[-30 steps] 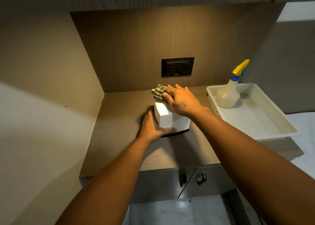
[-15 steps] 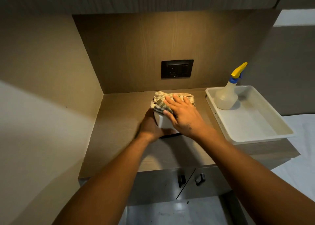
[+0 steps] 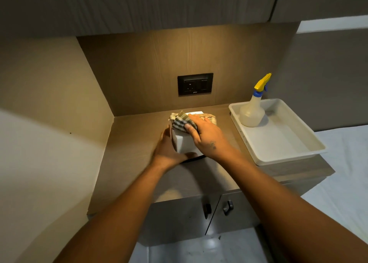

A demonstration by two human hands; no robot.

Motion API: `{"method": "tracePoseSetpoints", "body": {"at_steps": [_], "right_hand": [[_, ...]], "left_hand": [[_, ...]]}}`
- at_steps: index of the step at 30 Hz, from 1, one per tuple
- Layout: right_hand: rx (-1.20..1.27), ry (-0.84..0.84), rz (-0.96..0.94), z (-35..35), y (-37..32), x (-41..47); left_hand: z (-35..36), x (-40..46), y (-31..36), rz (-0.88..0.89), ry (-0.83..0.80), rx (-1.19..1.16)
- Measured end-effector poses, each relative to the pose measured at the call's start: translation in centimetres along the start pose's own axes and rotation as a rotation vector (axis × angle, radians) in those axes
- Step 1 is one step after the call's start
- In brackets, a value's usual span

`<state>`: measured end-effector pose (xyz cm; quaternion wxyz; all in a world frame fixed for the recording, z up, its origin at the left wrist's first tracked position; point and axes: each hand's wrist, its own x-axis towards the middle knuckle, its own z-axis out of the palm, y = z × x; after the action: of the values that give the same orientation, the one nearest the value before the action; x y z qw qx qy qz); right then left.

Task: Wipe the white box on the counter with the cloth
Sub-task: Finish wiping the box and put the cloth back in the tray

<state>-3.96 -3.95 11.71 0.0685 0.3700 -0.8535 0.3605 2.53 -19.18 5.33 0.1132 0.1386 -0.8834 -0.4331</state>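
Note:
A small white box [image 3: 184, 143] stands on the wooden counter [image 3: 135, 143], near its middle. My left hand [image 3: 168, 149] grips the box's left and front sides, thumb along the front bottom edge. A checked green-and-beige cloth [image 3: 182, 120] lies over the box's top. My right hand [image 3: 205, 135] presses flat on the cloth, fingers pointing to the far left. Most of the box's top is hidden under cloth and hand; a white strip shows at the far edge.
A white tray [image 3: 310, 143] sits at the counter's right end with a spray bottle [image 3: 252, 113] standing in its far corner. A black socket plate [image 3: 195, 84] is on the back wall. Walls close the left side; cupboard doors with handles [image 3: 228, 207] are below.
My right hand has slid the cloth from the far edge over the box's top, then a little to the left. My left hand stays on the box.

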Motion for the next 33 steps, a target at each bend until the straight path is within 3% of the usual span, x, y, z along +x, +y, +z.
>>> {"method": "tracePoseSetpoints", "body": {"at_steps": [9,13,19,24,33], "right_hand": [[0.232,0.258,0.334,-7.4,6.7,-3.1],[0.104,0.351,0.455,-11.4,11.2,-4.7],[-0.079,0.362,0.649,-15.0,18.4,-5.6],[-0.304,0.209,0.729,-14.6,21.4,-5.4],[-0.311,-0.036,0.907,-9.4,21.2,-3.5]], "left_hand": [[3.3,-3.2,7.1,0.437,0.244,0.291],[8.5,-3.2,10.5,0.572,0.094,0.308],[16.7,-2.5,10.6,0.465,-0.185,0.382],[18.5,-2.2,7.8,0.265,-0.269,0.498],[18.6,-1.2,7.4,0.137,-0.301,0.608]]}}
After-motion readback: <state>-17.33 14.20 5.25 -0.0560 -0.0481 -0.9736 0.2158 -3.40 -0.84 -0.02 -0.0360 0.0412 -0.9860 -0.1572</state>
